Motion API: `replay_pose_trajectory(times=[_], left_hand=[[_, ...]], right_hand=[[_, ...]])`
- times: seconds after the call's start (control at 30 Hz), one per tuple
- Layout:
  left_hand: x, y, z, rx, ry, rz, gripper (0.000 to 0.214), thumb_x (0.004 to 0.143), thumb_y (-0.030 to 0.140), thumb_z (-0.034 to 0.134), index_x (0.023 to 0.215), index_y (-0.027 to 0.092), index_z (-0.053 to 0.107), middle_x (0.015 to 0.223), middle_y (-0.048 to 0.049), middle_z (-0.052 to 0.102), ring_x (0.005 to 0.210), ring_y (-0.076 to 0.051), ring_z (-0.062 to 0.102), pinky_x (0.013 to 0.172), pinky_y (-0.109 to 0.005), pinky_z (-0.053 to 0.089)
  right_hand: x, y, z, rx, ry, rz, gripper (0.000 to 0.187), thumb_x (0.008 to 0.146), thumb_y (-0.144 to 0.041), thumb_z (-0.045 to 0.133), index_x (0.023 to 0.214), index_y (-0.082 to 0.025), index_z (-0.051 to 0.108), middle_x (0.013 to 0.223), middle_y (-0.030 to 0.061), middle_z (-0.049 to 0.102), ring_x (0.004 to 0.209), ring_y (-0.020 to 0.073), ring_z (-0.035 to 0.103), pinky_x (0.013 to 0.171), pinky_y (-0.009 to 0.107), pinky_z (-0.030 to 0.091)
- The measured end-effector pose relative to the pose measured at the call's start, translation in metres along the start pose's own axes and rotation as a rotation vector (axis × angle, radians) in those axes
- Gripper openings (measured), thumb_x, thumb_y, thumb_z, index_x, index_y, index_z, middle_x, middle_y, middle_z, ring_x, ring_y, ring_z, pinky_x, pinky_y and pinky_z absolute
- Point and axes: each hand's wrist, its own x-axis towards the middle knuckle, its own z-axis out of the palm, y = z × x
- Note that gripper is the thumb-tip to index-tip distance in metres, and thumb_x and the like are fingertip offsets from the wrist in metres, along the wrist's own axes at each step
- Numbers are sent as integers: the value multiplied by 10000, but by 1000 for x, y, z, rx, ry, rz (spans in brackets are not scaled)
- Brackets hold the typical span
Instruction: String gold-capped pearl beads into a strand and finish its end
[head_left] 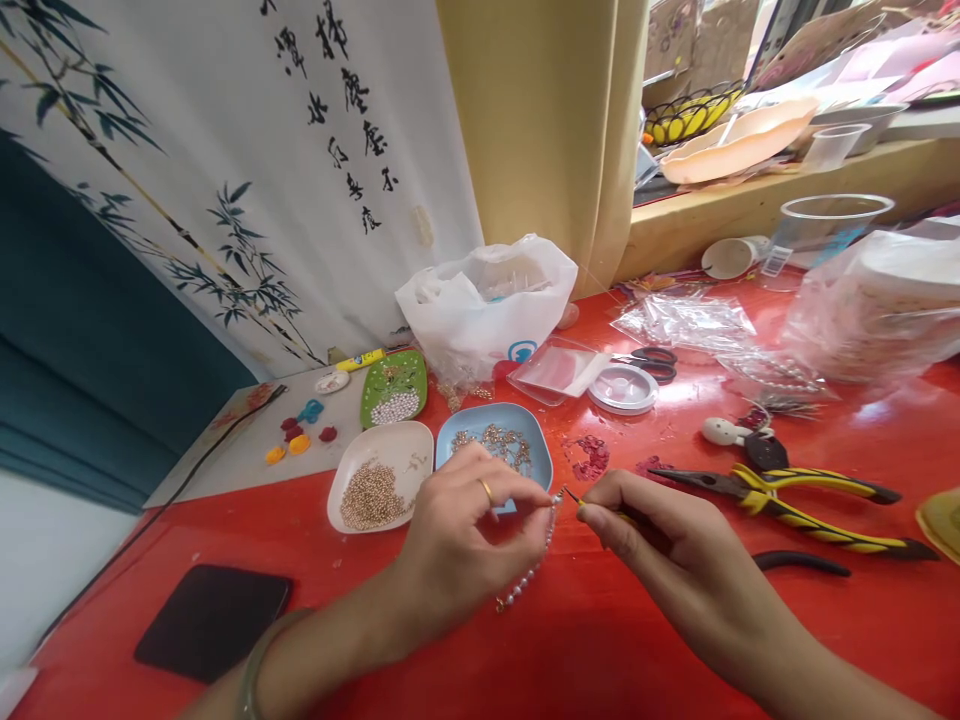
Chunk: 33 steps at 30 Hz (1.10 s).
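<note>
My left hand (469, 535) is closed in a pinch on the top end of a short strand of pearl beads (529, 572), which hangs down toward the red table (615, 640). My right hand (660, 545) is closed round a thin tool with a yellow-green handle (576, 497); its tip meets the strand's top end between the two hands. A ring is on the left hand and a pale green bangle on the left wrist.
Behind the hands stand a white tray of gold beads (379, 485), a blue tray of gold findings (495, 445) and a green tray of pearls (394, 390). Yellow-and-black pliers (795, 495), scissors (652, 362), a thread spool (622, 388) and plastic bags lie right. A black pad (214, 620) lies near left.
</note>
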Motion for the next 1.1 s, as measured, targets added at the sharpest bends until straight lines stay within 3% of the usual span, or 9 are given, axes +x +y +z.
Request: replay_pose_trajectory(times=[0.5, 0.8, 1.1], left_hand=[[0, 4, 1, -114, -46, -231, 110, 638, 63, 549, 618, 163, 590, 553, 12, 582, 509, -82, 459, 429, -188, 391], [2, 0, 2, 105, -10, -52, 128, 625, 41, 515, 568, 156, 513, 519, 12, 546, 523, -96, 431, 486, -225, 384], [-5, -1, 6, 308, 42, 118, 107, 632, 48, 510, 607, 152, 514, 526, 0, 534, 552, -117, 432, 497, -234, 389]], right_hand=[[0, 0, 2, -35, 21, -20, 218, 843, -274, 419, 644, -200, 467, 550, -30, 466, 494, 105, 405, 443, 199, 359], [1, -1, -2, -243, 127, -139, 161, 838, -238, 434, 690, -194, 481, 587, -24, 530, 485, 92, 466, 450, 198, 363], [-3, 6, 4, -397, 112, -181, 194, 852, -264, 410, 706, -197, 518, 625, -7, 578, 495, 103, 515, 458, 215, 365]])
